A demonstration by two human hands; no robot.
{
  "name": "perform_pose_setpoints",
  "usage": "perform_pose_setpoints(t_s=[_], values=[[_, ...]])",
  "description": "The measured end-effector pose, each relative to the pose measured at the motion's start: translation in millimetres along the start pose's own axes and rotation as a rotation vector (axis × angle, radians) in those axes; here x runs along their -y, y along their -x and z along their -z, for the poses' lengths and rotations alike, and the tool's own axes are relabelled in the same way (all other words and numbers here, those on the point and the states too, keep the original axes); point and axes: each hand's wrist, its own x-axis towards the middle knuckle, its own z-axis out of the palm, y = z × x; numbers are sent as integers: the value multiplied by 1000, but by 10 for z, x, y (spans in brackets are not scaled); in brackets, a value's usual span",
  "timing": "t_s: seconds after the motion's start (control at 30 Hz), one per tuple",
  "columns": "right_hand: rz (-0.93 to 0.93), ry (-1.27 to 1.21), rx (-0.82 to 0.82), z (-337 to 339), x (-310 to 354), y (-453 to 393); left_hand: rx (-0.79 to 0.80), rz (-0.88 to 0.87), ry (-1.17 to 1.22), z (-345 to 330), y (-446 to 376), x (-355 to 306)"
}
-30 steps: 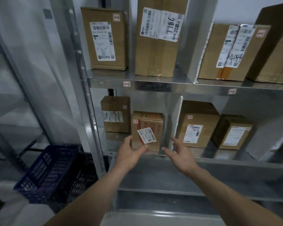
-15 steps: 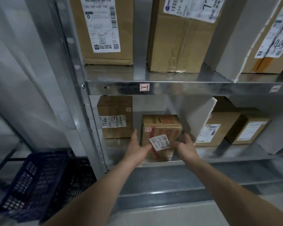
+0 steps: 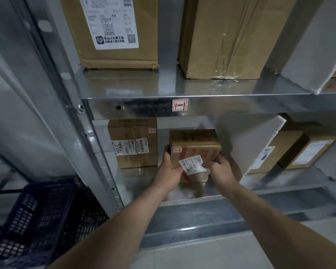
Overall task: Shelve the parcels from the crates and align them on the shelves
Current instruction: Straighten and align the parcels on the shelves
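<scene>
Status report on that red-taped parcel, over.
Left hand and right hand grip the red-taped parcel on the lower shelf. Labelled box stands left, white divider right.

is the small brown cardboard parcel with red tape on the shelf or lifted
On the shelf. The small brown cardboard parcel with red tape rests its base on the lower metal shelf; left hand and right hand hold its sides.

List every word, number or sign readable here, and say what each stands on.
"334", handwritten: label on the left parcel, lower shelf.
"1", handwritten: red-framed sticker on the upper shelf edge.
Chinese print on the white label of the upper-left parcel: too blurred.
Tilted label on the red-taped parcel, held by left hand and right hand: blurred.
</scene>
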Motion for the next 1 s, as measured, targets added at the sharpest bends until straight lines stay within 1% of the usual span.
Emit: perform_pose_setpoints(t_s=[0.07,0.27,0.37,0.53,0.8,1.0], values=[[0,4,2,-19,-68,-158,-11,-7,7,3,-59,-8],[-4,47,19,-119,231,-85,-38,-7,52,17,-204,-100],[-4,46,28,-135,245,-176,-50,-2,80,16,-206,-182],[-2,19,28,-190,276,-305,-75,1,79,13,-233,-292],[36,117,-6,-228,313,-480,-113,-14,34,-44,-389,-347],[27,127,-22,-258,331,-561,-103,-32,43,-52,-398,-432]])
